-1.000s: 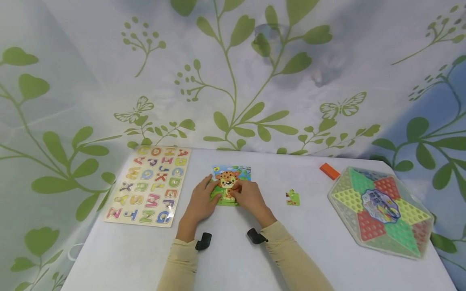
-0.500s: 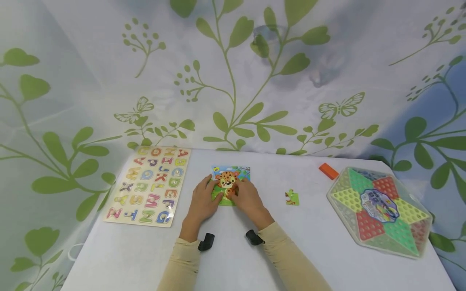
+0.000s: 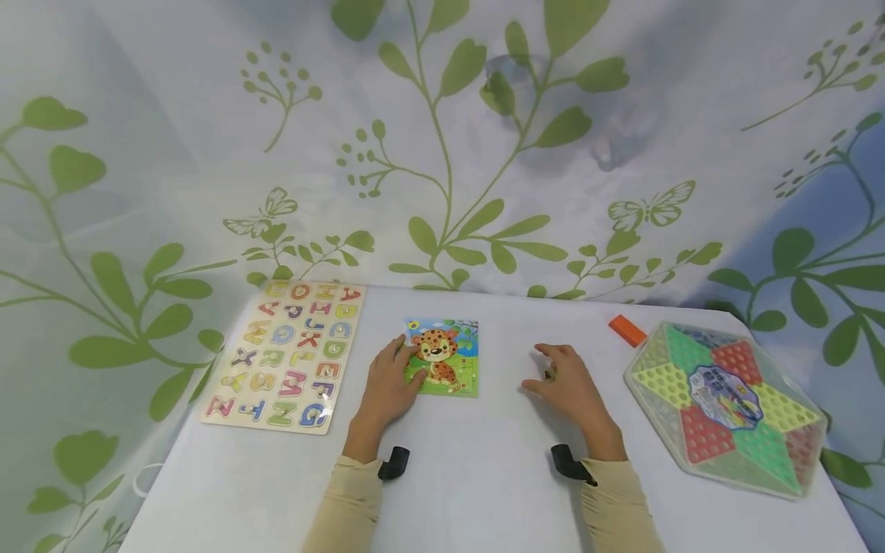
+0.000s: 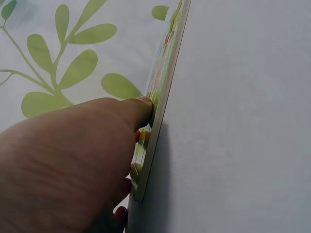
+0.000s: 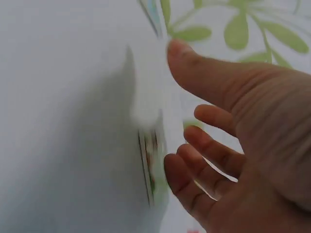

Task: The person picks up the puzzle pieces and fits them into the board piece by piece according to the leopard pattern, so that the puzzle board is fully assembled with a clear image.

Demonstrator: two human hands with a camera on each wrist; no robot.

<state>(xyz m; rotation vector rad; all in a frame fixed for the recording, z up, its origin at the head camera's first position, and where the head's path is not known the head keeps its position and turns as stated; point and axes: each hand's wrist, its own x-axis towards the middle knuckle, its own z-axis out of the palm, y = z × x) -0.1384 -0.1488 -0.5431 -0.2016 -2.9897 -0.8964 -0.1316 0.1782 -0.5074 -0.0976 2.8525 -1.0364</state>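
A square leopard-cub puzzle (image 3: 452, 355) lies on the white table, its lower right part now uncovered. My left hand (image 3: 387, 385) rests at its left edge, and in the left wrist view the thumb (image 4: 142, 110) touches the picture face. To the right, my right hand (image 3: 572, 390) hovers with thumb and fingers spread apart. Between them a loose green puzzle piece (image 3: 550, 374) is mostly hidden in the head view. The right wrist view shows that piece (image 5: 156, 170) on the table beside the fingertips, apart from the thumb; motion blurs it.
At the left lies a wooden alphabet board (image 3: 283, 357) with coloured letters. On the right are a hexagonal Chinese checkers board (image 3: 722, 407) and an orange block (image 3: 628, 330) touching or close to its corner. A leaf-patterned curtain (image 3: 442, 153) stands behind the table.
My right hand has left the puzzle and moved right to the loose piece, its fingers spreading. The left hand stays at the puzzle's left edge. The view has shifted slightly.
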